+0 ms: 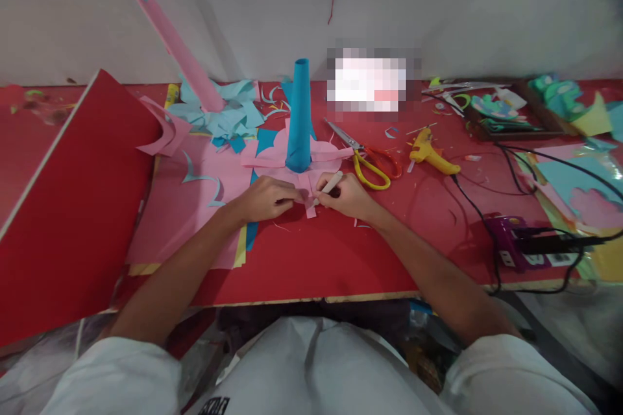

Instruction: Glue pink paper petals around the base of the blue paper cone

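Note:
My right hand (pixel 343 196) is closed round a pale, slim stick-like tool (pixel 332 182), its lower end at a pink paper strip (pixel 310 211). From the other side my left hand (pixel 273 198) has its fingers curled and pressed together at the edge of the same pink paper. The strip runs toward me from a pink scalloped paper base (pixel 278 144). On that base stands a blue paper cone (pixel 299 118), narrow end up, with more pink strips spreading left and right from its foot.
Open-bladed scissors (pixel 372 165) and a yellow glue gun (pixel 433 153) lie to the right, with black cables beyond. A tall pink paper tube (pixel 178 48) leans among blue scraps at back left. A red board (pixel 73 207) stands at left, near pink sheets (pixel 195 233).

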Available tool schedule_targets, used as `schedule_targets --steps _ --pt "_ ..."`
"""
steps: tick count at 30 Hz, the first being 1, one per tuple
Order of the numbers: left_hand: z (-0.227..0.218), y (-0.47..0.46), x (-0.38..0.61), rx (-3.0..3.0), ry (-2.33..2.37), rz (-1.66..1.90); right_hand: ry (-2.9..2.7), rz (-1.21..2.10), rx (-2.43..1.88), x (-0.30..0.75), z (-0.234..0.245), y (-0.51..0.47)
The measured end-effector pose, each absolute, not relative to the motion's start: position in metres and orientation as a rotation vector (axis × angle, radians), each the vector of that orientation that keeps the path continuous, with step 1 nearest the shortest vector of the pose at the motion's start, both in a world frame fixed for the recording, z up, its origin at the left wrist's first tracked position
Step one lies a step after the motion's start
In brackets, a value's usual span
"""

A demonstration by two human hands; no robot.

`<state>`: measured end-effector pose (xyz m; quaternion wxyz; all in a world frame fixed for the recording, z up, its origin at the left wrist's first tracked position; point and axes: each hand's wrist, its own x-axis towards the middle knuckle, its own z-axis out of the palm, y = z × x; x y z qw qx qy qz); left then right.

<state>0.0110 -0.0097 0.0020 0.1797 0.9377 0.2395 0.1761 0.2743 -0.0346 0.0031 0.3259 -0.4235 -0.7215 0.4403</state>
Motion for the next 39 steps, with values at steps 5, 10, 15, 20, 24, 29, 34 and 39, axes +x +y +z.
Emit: schedule_targets --steps 5,10,15,20,24,29,34,39 --pt "0.003 -0.010 0.012 2.631 0.665 0.519 -1.876 1.157 -1.116 0.274 0.003 -0.034" --pt "0.003 -0.010 0.011 2.619 0.654 0.514 -1.871 1.178 -1.119 0.273 0.006 -0.036" --pt "0.004 -0.010 0.011 2.613 0.666 0.487 -1.867 1.169 -1.101 0.272 0.008 -0.035" --pt "0.004 -0.010 0.012 2.606 0.668 0.487 -1.910 1.214 -1.090 0.273 0.008 -0.036" --pt "0.002 -0.012 0.012 2.646 0.684 0.549 -1.877 1.169 -1.075 0.274 0.006 -0.037" --pt "0.005 -0.012 0.012 2.487 1.106 1.017 -1.577 0.923 -1.030 0.276 0.002 -0.037" --pt "0.003 0.000 0.011 2.334 1.428 1.129 -1.594 0.773 -1.022 0.274 0.003 -0.037" --pt "-0.002 0.003 0.012 2.503 1.291 0.817 -1.844 0.876 -1.077 0.265 0.009 -0.045"
